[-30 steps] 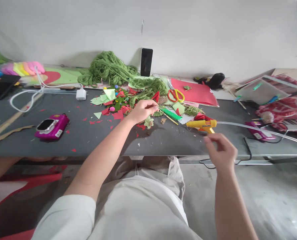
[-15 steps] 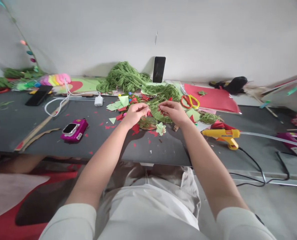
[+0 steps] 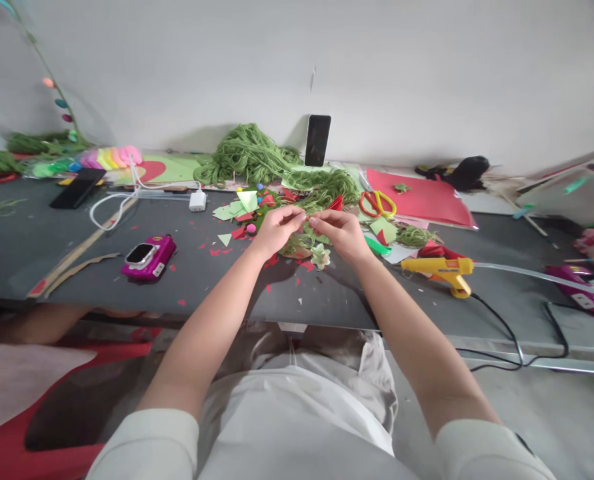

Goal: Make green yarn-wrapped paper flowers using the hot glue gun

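Note:
My left hand [image 3: 277, 232] and my right hand [image 3: 343, 235] meet fingertip to fingertip over the craft pile, each with its fingers pinched. Whatever lies between the fingertips is too small to make out. Just below them is a pale green paper flower [image 3: 321, 256] near loose green yarn [image 3: 334, 188]. Green paper pieces [image 3: 233, 209] and a pink pompom [image 3: 251, 228] lie left of my left hand. Right of my right hand are a bright green piece [image 3: 378, 247] and scissors [image 3: 378, 204] with red and yellow handles.
A yellow glue gun [image 3: 439, 267] with its cord lies on the right of the dark table [image 3: 217, 287]. On the left are a magenta device [image 3: 151, 259], a white charger [image 3: 197, 201] and a dark phone [image 3: 78, 189]. Another phone [image 3: 318, 141] leans on the wall. Someone's arm [image 3: 41, 325] shows at left.
My two hands have come together from a small gap, so their fingertips now meet. The green and red pieces near my right hand show more. The view has shifted slightly.

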